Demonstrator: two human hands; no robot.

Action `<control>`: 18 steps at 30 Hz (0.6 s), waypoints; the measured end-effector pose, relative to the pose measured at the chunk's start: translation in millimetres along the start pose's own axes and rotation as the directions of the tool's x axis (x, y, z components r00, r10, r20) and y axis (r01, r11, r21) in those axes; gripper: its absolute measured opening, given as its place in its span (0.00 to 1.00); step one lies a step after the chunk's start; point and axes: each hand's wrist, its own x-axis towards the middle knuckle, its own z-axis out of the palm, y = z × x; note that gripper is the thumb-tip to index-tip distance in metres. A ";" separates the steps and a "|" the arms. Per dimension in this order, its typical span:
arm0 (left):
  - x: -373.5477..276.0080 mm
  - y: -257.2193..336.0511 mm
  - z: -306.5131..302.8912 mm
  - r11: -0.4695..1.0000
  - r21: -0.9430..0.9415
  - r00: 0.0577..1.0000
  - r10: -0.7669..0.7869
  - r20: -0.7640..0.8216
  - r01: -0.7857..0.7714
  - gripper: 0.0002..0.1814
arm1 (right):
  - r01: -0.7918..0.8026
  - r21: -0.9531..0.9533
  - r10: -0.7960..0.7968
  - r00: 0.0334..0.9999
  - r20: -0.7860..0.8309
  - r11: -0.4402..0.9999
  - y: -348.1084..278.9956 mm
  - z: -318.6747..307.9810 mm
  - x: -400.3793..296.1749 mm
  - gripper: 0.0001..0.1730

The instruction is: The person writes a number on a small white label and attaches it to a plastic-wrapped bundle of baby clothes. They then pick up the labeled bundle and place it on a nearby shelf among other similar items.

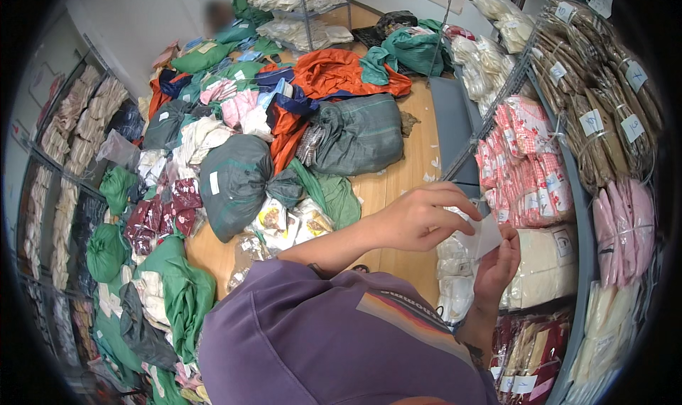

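Note:
A small white slip of paper is held up in front of the shelves at the right. My right hand pinches its right side between thumb and fingers. My left hand reaches across from the left, fingers bent, with fingertips on the slip's left edge. Whether the slip bears writing cannot be made out. Behind the hands, bundles of red-and-white checked garments in clear plastic lie on a shelf. A cream fabric pack sits just below them, partly hidden by my right hand.
Metal shelving stands close on the right, with brown garment packs bearing numbered tags. Tied grey-green sacks, an orange cloth and loose clothes cover much of the wooden floor. A blurred person is at the back left.

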 end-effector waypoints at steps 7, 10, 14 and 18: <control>-4.5 0.1 -3.2 0.999 0.047 0.999 -0.015 -0.047 0.017 0.16 | 0.004 0.041 0.000 0.995 -0.102 0.999 2.6 2.3 0.9 0.05; -6.4 -0.4 -4.5 0.999 0.053 0.998 -0.006 -0.063 0.010 0.17 | 0.047 0.075 -0.035 0.987 -0.158 0.996 2.9 5.5 0.7 0.06; -9.2 2.7 -9.3 0.998 0.054 0.999 -0.029 -0.035 0.031 0.17 | 0.107 0.117 -0.081 0.975 -0.208 0.987 9.1 -3.2 0.9 0.07; -11.7 3.0 -8.2 0.997 0.059 0.998 -0.040 -0.049 0.043 0.17 | 0.066 0.180 -0.008 0.952 -0.307 0.981 8.6 -1.4 1.6 0.08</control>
